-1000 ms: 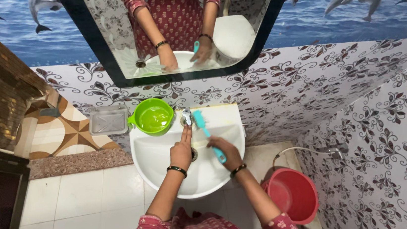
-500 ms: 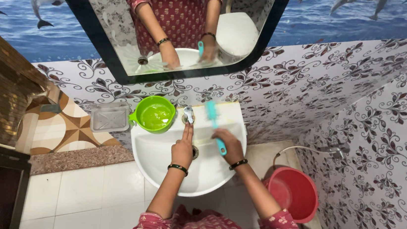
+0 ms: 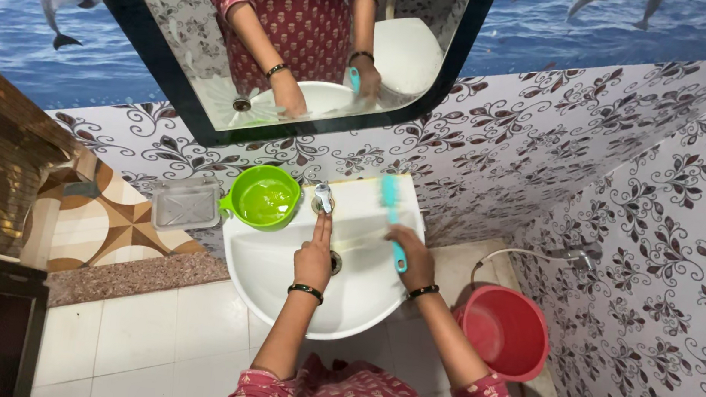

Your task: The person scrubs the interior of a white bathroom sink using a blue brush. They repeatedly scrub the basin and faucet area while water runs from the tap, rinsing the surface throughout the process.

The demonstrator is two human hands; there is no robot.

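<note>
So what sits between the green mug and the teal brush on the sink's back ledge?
The chrome tap, in the head view, between green mug and teal brush; the left hand reaches toward it.

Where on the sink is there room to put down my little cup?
The sink bowl is bare on its near left, between the left hand and the rim. The back ledge is crowded: green mug, tap, and the teal brush in the right hand. The clear soap dish fills the shelf beside it.

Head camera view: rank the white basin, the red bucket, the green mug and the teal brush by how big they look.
1. Round white ceramic basin
2. Red plastic bucket
3. Green plastic mug
4. Slim teal brush
The bucket sits lower, farther from the camera, so its true size is unsure.
</note>
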